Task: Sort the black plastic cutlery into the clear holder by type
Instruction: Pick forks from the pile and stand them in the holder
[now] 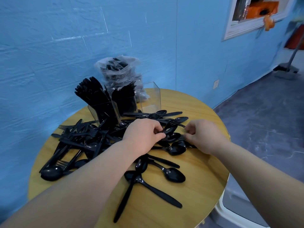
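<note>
A round wooden table (pixel 202 178) fills the lower middle of the view, set against a blue wall (pixel 49 46). Across its top, from 9 o'clock through the centre to 3 o'clock, sprawls a loose pile of black plastic cutlery (pixel 85 142): forks, knives and spoons lying crossed over one another. At 12 o'clock on the table stands the clear holder (pixel 151 97); its left compartment is packed with upright knives (pixel 92 92), the middle one with forks (pixel 125 94), and the right one shows nothing inside. Just behind the holder sits a plastic bag (pixel 120 69) of more black cutlery. Toward 6 o'clock several spoons (pixel 174 174) and a knife lie apart from the heap. The left hand (pixel 144 137) rests over the middle of the pile, its fingers curled and pinching a spoon (pixel 170 129) by the bowl end. The right hand (pixel 204 135), at about 2 o'clock, has its fingers curled down onto the cutlery; whether it grips a piece I cannot tell.
</note>
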